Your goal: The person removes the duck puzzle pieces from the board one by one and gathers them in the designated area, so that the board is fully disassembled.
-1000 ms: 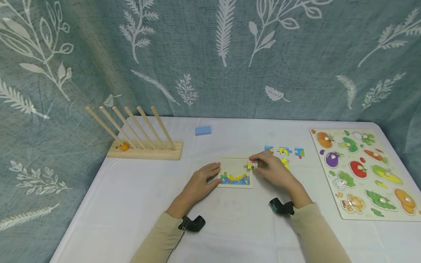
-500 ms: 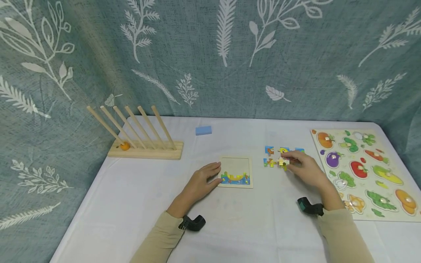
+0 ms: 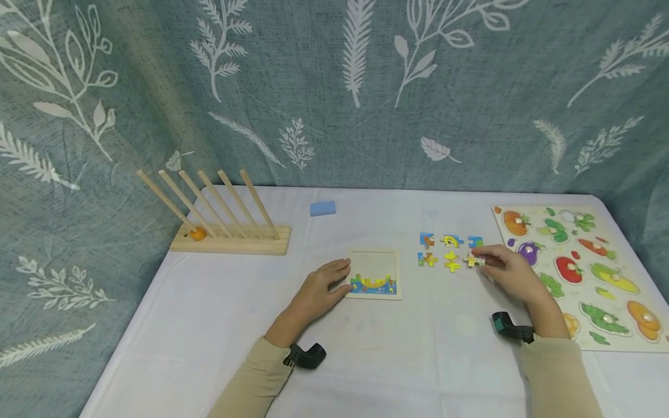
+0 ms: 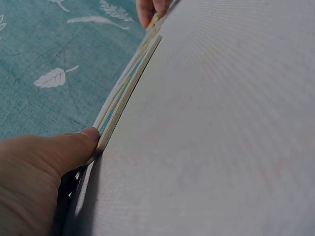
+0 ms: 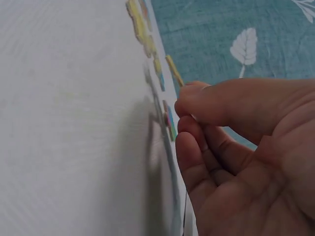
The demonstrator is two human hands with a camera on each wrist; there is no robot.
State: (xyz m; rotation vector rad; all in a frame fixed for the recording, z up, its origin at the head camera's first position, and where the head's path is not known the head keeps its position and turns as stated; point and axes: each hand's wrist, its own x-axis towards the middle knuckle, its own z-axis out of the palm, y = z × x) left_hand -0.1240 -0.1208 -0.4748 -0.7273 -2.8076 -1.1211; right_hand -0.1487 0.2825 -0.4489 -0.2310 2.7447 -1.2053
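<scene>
A small square puzzle tray lies mid-table, its lower part filled with blue and yellow picture pieces and its upper part bare wood. At its left edge rests my left hand; in the left wrist view the thumb touches the tray's corner. My right hand pinches a yellowish jigsaw piece between thumb and fingertips, low over the table to the right. Beside it lie several loose jigsaw pieces, among them a yellow piece, a blue-and-yellow piece and an orange-and-blue piece.
A vegetable peg puzzle board lies at the right, partly behind the right forearm. Back left stands a wooden rack with upright dowels and an orange bead. A blue block lies near the back edge, before a patterned curtain.
My right hand has carried the pinched jigsaw piece rightward from the tray, past the loose pieces, to their right end. The left hand has stayed at the tray's edge.
</scene>
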